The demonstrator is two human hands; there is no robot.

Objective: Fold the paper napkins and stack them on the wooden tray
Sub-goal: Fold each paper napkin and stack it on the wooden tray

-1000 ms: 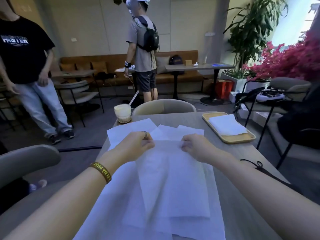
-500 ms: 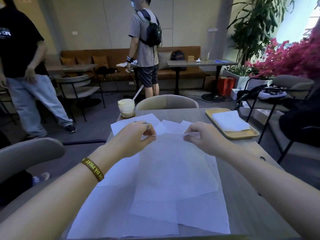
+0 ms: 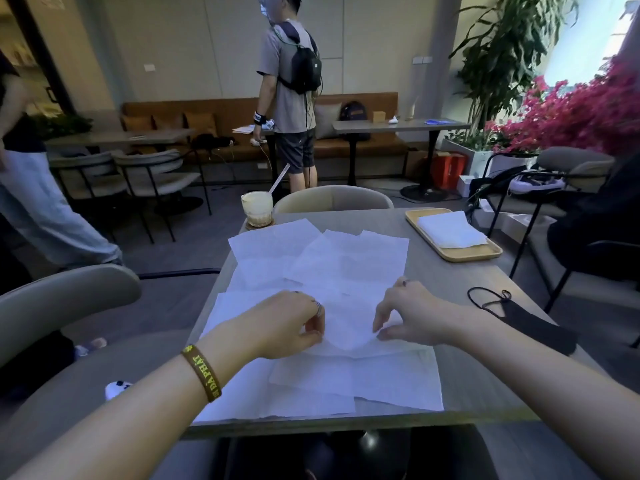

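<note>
Left hand and right hand each pinch the white paper napkin on the grey counter; yellow-lettered brown wristband partly reads "PHÁT".

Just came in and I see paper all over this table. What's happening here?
A person is folding paper napkins. The left hand and right hand pinch the top napkin between them, bending it over several unfolded sheets spread on the table. A few folded napkins already lie stacked on the wooden tray at the far right. An iced drink stands at the far left corner.
</note>
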